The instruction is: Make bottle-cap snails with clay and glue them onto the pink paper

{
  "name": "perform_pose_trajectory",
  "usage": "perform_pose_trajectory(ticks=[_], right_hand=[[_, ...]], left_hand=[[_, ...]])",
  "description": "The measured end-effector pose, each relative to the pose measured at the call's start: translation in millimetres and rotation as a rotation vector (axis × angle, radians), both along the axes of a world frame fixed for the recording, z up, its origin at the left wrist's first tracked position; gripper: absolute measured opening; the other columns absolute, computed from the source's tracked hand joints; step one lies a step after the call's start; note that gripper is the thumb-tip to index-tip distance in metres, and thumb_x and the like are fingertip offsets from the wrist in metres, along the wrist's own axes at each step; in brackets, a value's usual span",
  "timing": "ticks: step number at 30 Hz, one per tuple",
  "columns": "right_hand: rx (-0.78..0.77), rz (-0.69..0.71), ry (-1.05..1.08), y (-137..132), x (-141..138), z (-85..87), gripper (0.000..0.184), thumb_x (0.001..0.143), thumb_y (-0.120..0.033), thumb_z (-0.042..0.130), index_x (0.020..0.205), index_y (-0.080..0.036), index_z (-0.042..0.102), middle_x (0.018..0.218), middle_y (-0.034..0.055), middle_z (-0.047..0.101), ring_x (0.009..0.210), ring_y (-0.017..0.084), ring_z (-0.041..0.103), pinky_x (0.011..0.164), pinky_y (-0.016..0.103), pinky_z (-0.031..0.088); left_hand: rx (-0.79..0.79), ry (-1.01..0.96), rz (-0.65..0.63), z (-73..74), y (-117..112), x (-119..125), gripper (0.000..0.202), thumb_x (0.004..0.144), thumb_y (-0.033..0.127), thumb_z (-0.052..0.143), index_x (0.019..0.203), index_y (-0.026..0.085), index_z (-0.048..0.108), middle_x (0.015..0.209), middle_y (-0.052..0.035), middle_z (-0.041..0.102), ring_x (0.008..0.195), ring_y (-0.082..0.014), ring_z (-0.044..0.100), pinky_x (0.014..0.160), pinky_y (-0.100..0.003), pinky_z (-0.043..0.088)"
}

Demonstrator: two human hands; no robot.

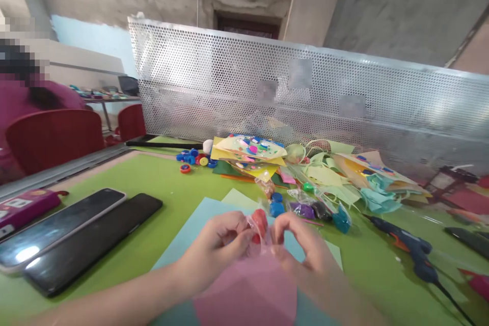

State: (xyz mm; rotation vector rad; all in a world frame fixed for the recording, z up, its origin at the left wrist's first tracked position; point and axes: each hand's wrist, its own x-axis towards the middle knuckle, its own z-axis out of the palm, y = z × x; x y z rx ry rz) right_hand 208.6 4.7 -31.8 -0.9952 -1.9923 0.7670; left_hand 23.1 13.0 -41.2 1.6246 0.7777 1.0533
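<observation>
Between my two hands is a small clear plastic bag with a red lump (259, 224) in it that looks like modelling clay. My left hand (225, 239) pinches the bag on its left side, thumb against curled fingers. On the other side, my right hand (300, 247) pinches the clear plastic between thumb and forefinger. Below the hands lies a pink paper sheet (248, 290) on top of a light blue sheet (187, 234). Just beyond are more bagged lumps, among them a blue one (276, 209), a purple one (301, 209) and a teal one (341, 219).
Two phones (95, 242) and a magenta box (30, 209) lie left on the green table. A glue gun (408, 244) with its cord lies right. Behind are decorated papers (248, 150), paper scraps (328, 178), blue caps (189, 157) and a perforated metal divider (229, 81). A person sits far left.
</observation>
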Motion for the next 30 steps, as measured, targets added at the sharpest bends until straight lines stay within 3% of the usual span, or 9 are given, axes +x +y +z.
perform_pose_trajectory(ticks=[3,4,6,9,14,17,20,25,30], right_hand=[[0.045,-0.025,-0.028,4,5,-3.5,0.067,0.069,-0.04,0.069,0.125,-0.023,0.035,0.125,0.0096,0.041,0.11,0.024,0.043,0.094,0.036,0.037],[0.004,-0.004,-0.062,6,6,-3.1,0.075,0.069,-0.04,0.07,0.131,-0.025,0.031,0.132,0.0097,0.036,0.117,0.024,0.039,0.098,0.037,0.035],[-0.119,0.065,-0.113,9,7,0.0,0.062,0.074,-0.04,0.067,0.128,-0.026,0.04,0.129,0.0072,0.045,0.115,0.023,0.043,0.098,0.037,0.035],[-0.269,0.108,-0.087,13,8,5.3,0.04,0.074,-0.042,0.067,0.108,-0.023,0.058,0.104,0.0039,0.057,0.096,0.021,0.054,0.087,0.034,0.042],[-0.443,0.136,0.032,17,8,1.7,0.027,0.075,-0.04,0.067,0.09,-0.018,0.061,0.082,0.0001,0.055,0.067,0.013,0.055,0.064,0.028,0.046],[-0.59,0.23,0.231,20,6,-2.7,0.027,0.074,-0.037,0.068,0.09,-0.017,0.058,0.077,0.0002,0.06,0.061,0.014,0.06,0.053,0.025,0.046],[-0.608,0.28,0.327,21,3,-2.2,0.023,0.073,-0.033,0.07,0.084,-0.015,0.06,0.071,0.001,0.063,0.061,0.015,0.064,0.048,0.021,0.045],[-0.626,0.226,0.386,21,2,-0.5,0.026,0.067,-0.034,0.074,0.076,-0.014,0.06,0.062,0.002,0.065,0.056,0.012,0.061,0.047,0.02,0.043],[-0.693,0.183,0.415,22,0,-5.3,0.028,0.062,-0.032,0.077,0.07,-0.013,0.058,0.062,0.0037,0.067,0.056,0.014,0.062,0.047,0.021,0.044]], left_hand=[[0.013,0.065,-0.044,-1.2,3,-3,0.041,0.083,0.051,0.047,0.06,0.019,0.04,0.062,0.0017,0.048,0.057,-0.0107,0.045,0.055,-0.023,0.037],[0.022,0.091,-0.062,-1.0,4,-4,0.04,0.083,0.051,0.047,0.06,0.018,0.043,0.062,0.0012,0.049,0.058,-0.0108,0.046,0.056,-0.023,0.038],[0.041,0.133,-0.083,-0.1,6,-6,0.038,0.084,0.047,0.046,0.061,0.017,0.048,0.064,0.0003,0.05,0.059,-0.0113,0.047,0.056,-0.023,0.039],[0.075,0.197,-0.04,0.2,11,-9,0.032,0.085,0.037,0.047,0.06,0.016,0.049,0.063,0.0013,0.048,0.057,-0.0106,0.045,0.055,-0.023,0.036],[0.191,0.213,0.128,-5.5,15,-11,0.005,0.081,0.019,0.05,0.076,0.019,0.048,0.075,0.0019,0.047,0.063,-0.0112,0.047,0.058,-0.024,0.041],[0.521,0.174,0.264,-8.6,12,-12,0.03,0.079,0.009,0.051,0.102,0.026,0.043,0.081,0.0037,0.05,0.072,-0.0117,0.053,0.07,-0.026,0.047],[0.742,0.246,0.253,-9.1,8,-15,0.061,0.082,0.006,0.048,0.131,0.033,0.025,0.083,0.004,0.061,0.08,-0.0131,0.059,0.081,-0.03,0.048],[0.745,0.409,0.295,-10.8,6,-19,0.08,0.086,0.019,0.051,0.145,0.029,-0.001,0.089,0.0005,0.071,0.093,-0.0182,0.061,0.083,-0.032,0.051],[0.78,0.394,0.308,-13.6,5,-17,0.08,0.09,0.032,0.048,0.145,0.024,-0.009,0.079,0.0014,0.073,0.086,-0.0163,0.063,0.083,-0.029,0.052]])
